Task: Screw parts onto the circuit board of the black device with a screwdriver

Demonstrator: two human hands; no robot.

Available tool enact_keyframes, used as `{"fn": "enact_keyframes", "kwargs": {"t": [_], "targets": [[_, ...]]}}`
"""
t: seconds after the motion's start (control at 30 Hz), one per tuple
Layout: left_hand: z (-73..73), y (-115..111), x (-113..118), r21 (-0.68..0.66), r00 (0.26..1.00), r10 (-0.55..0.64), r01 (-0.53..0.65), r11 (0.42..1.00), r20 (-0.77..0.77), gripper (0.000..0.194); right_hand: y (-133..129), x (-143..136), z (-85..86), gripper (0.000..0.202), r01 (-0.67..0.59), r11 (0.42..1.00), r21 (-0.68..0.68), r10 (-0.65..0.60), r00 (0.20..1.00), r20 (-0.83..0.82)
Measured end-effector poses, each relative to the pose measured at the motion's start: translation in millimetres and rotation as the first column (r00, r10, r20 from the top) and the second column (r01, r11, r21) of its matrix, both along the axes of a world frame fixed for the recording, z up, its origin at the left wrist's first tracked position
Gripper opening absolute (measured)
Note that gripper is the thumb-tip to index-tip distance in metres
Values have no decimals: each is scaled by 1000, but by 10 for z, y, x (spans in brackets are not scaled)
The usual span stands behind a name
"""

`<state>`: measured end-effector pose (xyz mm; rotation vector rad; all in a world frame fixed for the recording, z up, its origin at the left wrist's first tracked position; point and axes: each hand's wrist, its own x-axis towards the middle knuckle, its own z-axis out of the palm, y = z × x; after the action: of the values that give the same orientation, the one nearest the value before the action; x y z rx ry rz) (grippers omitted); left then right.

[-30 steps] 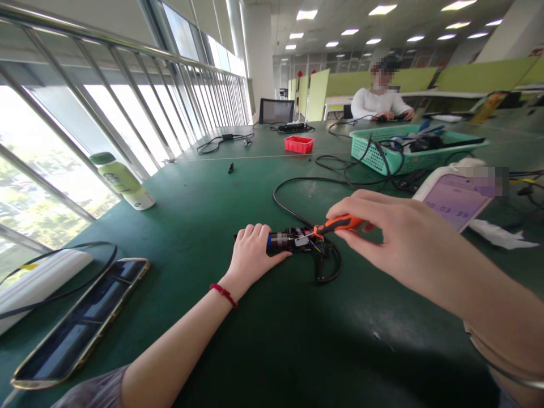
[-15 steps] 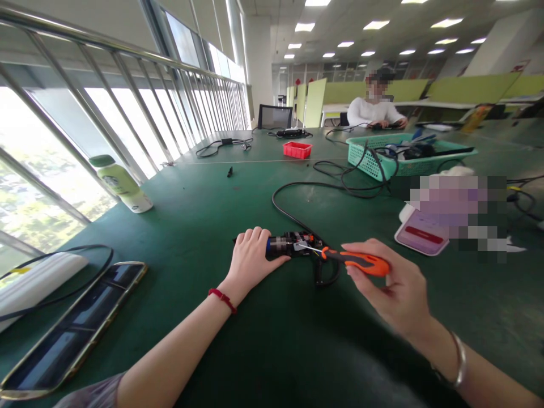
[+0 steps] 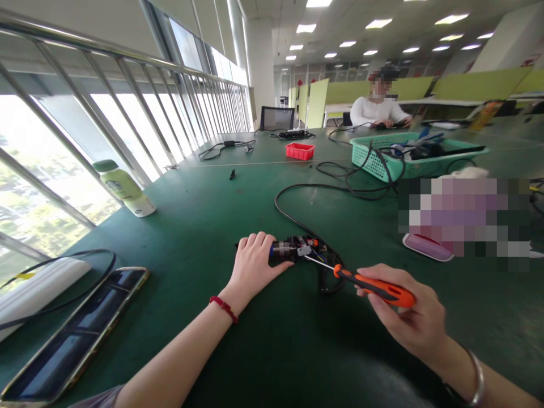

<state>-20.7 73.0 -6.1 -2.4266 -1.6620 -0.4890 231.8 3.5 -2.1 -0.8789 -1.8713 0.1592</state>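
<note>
My left hand (image 3: 254,262) wraps over a black cylindrical power tool (image 3: 284,249) and holds it down on the green table. The tool's casing is off at one end, where wires, a small grey metal part and an orange-red piece show; its handle lies toward me. In my right hand (image 3: 414,309) is a screwdriver (image 3: 376,288) with an orange and black grip, held by thumb and fingers. Its shaft slants left, with the tip at or close to the grey part; contact cannot be made out. A black cord runs from the tool to the back right.
A turquoise basket (image 3: 382,164) with tools and cables stands at the back right, near a red tray (image 3: 300,151). To the left are a bottle (image 3: 125,187) and a phone (image 3: 76,334). Across the table sits a person (image 3: 378,110). A blurred-out pinkish item (image 3: 429,247) lies right.
My right hand and the screwdriver have moved right and toward me, so the shaft now slants more. My left hand keeps its hold on the power tool. The view has shifted slightly.
</note>
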Motion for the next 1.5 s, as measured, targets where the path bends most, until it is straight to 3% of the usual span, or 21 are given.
{"fn": "enact_keyframes", "kwargs": {"t": [0.17, 0.33, 1.13, 1.33, 1.5], "targets": [[7, 0, 4, -12, 1000, -3, 3, 1000, 5, 44, 13, 110, -20, 20, 60, 998, -37, -64, 990, -122], [-14, 9, -11, -5, 1000, -13, 13, 1000, 14, 45, 54, 141, -25, 19, 89, 983, -161, -129, 957, -260], [-12, 13, -4, 7, 1000, -10, 10, 1000, -13, 43, 75, 91, -23, 15, 34, 965, -259, -102, 962, -254], [-27, 10, -10, 18, 1000, -25, 25, 1000, 14, 43, 89, 133, 10, 17, -58, 952, -302, -34, 957, -289], [-1, -7, -14, 8, 998, -53, 53, 999, 46, 39, 63, 136, 61, 19, 40, 928, -370, -129, 967, -219]]}}
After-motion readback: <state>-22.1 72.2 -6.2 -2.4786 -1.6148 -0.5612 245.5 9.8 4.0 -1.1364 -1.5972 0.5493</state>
